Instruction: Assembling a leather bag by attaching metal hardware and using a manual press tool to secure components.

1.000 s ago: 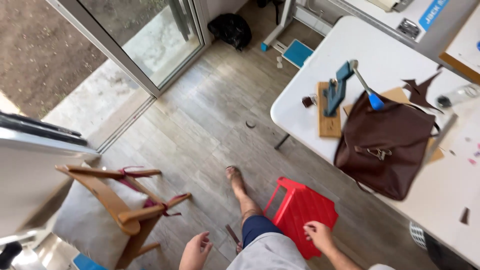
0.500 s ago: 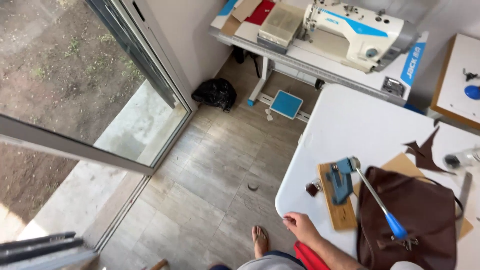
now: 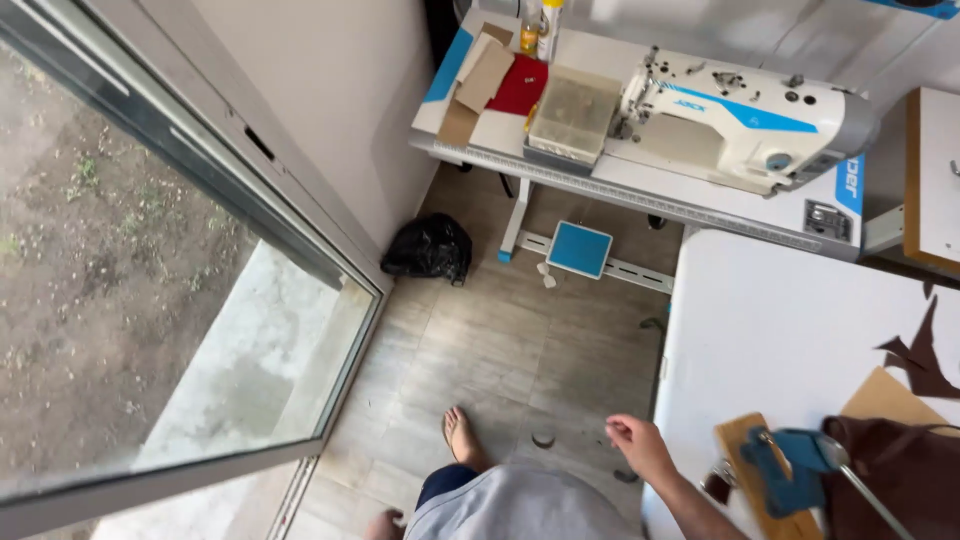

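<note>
Right hand hanging loosely curled, holding nothing, beside the white table edge; left hand out of view.

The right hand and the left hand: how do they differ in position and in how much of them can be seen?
The right hand is fully visible, raised beside the edge of the white table, fingers loosely curled and holding nothing. The left hand is low at the bottom edge of the picture, mostly cut off, so its grip cannot be judged. Both are bare.
</note>
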